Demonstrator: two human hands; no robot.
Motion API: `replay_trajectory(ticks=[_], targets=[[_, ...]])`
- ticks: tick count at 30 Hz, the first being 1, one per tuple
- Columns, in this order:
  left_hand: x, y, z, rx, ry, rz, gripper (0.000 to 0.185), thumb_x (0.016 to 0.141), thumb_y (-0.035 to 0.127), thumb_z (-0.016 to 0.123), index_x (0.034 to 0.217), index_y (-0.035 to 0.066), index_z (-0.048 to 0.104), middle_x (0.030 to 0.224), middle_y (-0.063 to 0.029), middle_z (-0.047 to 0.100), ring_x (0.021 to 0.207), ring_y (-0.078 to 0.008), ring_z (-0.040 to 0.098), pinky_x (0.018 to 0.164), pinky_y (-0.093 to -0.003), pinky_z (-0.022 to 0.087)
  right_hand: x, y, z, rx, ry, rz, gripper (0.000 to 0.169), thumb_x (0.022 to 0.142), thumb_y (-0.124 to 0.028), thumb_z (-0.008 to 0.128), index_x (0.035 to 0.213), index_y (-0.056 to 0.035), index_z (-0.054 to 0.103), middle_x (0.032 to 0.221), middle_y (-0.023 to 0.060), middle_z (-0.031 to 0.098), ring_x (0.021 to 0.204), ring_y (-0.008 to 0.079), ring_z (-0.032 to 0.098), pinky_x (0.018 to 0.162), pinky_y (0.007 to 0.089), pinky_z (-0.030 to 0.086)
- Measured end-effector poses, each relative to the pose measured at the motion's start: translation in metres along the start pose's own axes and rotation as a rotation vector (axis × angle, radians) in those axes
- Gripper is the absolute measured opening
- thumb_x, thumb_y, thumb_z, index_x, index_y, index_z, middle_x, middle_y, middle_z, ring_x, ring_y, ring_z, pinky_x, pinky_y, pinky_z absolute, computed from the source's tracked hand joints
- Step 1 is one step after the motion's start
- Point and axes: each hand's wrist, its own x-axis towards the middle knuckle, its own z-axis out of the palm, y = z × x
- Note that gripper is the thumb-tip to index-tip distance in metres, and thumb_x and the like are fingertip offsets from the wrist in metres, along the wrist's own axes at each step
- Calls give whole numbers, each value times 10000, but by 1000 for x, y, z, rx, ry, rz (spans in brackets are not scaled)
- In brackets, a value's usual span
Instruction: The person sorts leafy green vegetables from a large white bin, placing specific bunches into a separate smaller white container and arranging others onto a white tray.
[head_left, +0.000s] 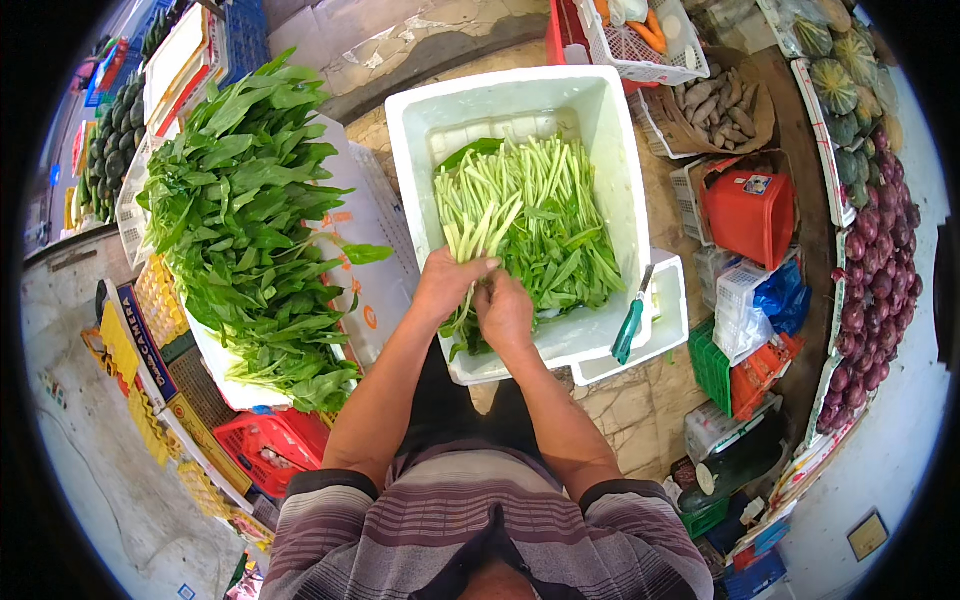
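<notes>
My left hand (444, 282) is closed around a small bunch of leafy greens (484, 223), with pale stems fanning out above the fist and leaves hanging below. Against the lower part of this bunch, my right hand (507, 309) has its fingers curled, its fingertips near my left thumb; whether it grips any stems is hidden. Both hands are over the near left part of a white foam box (517, 75). Inside it lie more greens (566, 247), cut stems pointing away from me and leaves nearer, with some water behind them. A green-handled knife (631, 322) rests on the box's right rim.
A tall heap of loose greens (247, 217) stands on my left. Another white foam box (671, 300) sits partly under the first. To the right are a red bucket (752, 214), plastic crates (711, 367), tubers (716, 109) and red onions (870, 300). A red basket (274, 446) is at lower left.
</notes>
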Motion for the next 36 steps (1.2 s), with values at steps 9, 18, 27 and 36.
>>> replay_trajectory(ticks=[9, 18, 27, 36], targets=[[-7, 15, -37, 25, 57, -81, 129, 896, 132, 720, 965, 32, 680, 776, -33, 655, 662, -127, 596, 613, -286, 482, 47, 86, 29, 407, -84, 515, 292, 913, -234, 605, 1070, -9, 707, 890, 137, 731, 746, 277, 678, 726, 372, 524], [-21, 10, -41, -104, 32, -170, 169, 881, 132, 702, 982, 7, 649, 775, -61, 625, 677, -185, 600, 637, -331, 512, 70, 117, 58, 192, -231, 445, 374, 832, -319, 641, 811, 55, 650, 718, 240, 614, 654, 349, 612, 672, 457, 465], [-3, 4, -12, -97, -58, -157, 173, 849, 106, 721, 973, -7, 682, 820, -57, 665, 696, -149, 608, 606, -299, 490, 14, 70, -41, 486, -228, 405, 210, 912, -181, 624, 903, 29, 632, 680, 79, 567, 610, 157, 514, 591, 321, 419], [5, 14, 21, 159, -74, -167, 327, 831, 111, 780, 1107, -32, 681, 961, -75, 698, 795, -138, 606, 711, -329, 498, 5, 34, -75, 353, -449, 176, 169, 934, -152, 587, 888, 10, 597, 691, 80, 518, 649, 127, 463, 625, 313, 427]])
